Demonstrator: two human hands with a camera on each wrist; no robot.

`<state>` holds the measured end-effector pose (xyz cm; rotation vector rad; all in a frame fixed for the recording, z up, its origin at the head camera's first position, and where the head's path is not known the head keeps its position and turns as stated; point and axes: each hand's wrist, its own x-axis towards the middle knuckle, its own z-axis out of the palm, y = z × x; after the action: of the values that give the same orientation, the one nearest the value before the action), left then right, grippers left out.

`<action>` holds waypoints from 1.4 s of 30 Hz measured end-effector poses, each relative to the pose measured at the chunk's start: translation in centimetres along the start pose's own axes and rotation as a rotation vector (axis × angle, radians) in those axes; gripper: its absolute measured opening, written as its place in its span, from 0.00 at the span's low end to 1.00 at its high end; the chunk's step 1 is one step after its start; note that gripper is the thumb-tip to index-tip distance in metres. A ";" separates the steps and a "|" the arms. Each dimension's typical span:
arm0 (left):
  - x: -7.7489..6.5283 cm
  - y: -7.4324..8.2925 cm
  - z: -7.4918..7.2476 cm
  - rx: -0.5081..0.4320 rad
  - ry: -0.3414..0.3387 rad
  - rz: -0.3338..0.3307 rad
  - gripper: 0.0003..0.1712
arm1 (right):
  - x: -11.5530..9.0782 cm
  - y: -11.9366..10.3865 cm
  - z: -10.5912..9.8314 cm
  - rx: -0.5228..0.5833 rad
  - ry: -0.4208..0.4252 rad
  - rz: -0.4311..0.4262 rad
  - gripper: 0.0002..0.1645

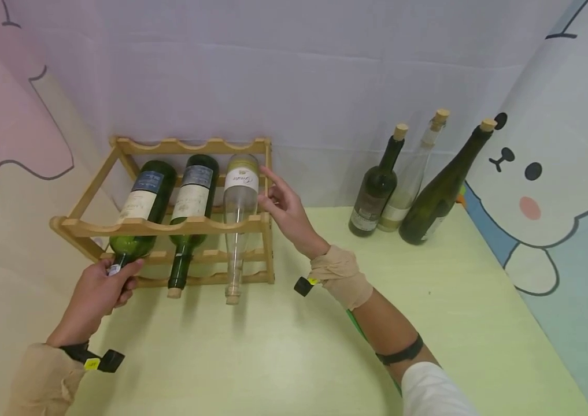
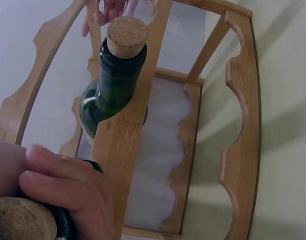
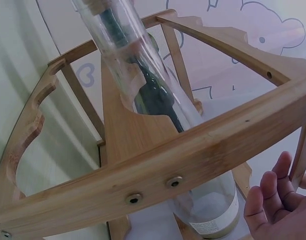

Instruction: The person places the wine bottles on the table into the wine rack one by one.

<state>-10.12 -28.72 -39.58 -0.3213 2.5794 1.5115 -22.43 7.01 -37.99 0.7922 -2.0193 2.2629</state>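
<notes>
A wooden wine rack [image 1: 205, 226] holds three bottles lying in its upper row, necks toward me. My left hand [image 1: 91, 294] grips the neck of the leftmost green wine bottle [image 1: 139, 202]; in the left wrist view its cork [image 2: 24, 220] shows below the curled fingers [image 2: 68, 187]. Beside it lies a second green wine bottle [image 1: 192, 196], also corked. The clear glass bottle [image 1: 241, 199] occupies the right slot. My right hand [image 1: 291, 216] is at the rack's right end, fingers loosely bent beside the clear bottle's base, holding nothing; the right wrist view shows these fingers [image 3: 262, 202] too.
On the right of the pale green table [image 1: 283, 346] stand a dark bottle [image 1: 374, 196], a clear bottle [image 1: 409, 179] and a tall green bottle [image 1: 442, 190], all corked. Curtain-like cloth [image 1: 320, 104] hangs right behind the rack. Below the bottles runs the rack's lower scalloped rail [image 2: 242, 100].
</notes>
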 end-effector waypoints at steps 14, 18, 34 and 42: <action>-1.2 -2.9 0.3 -0.161 -0.106 0.012 0.26 | 0.1 -0.2 0.2 -0.016 0.000 0.001 0.36; -0.9 -3.2 0.2 -0.181 -0.095 0.034 0.25 | 0.1 -0.2 0.4 -0.012 0.002 0.001 0.36; -2.4 -4.8 -2.0 0.257 0.056 0.042 0.40 | -3.6 1.3 -4.5 -0.082 -0.006 0.096 0.37; -3.9 -2.3 -2.7 0.029 0.682 0.330 0.13 | -10.4 0.8 -13.8 -0.356 0.248 0.089 0.24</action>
<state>-5.79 -31.71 -39.34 -0.5008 3.3152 1.6898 -18.54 23.06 -43.14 0.3818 -2.2721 1.8427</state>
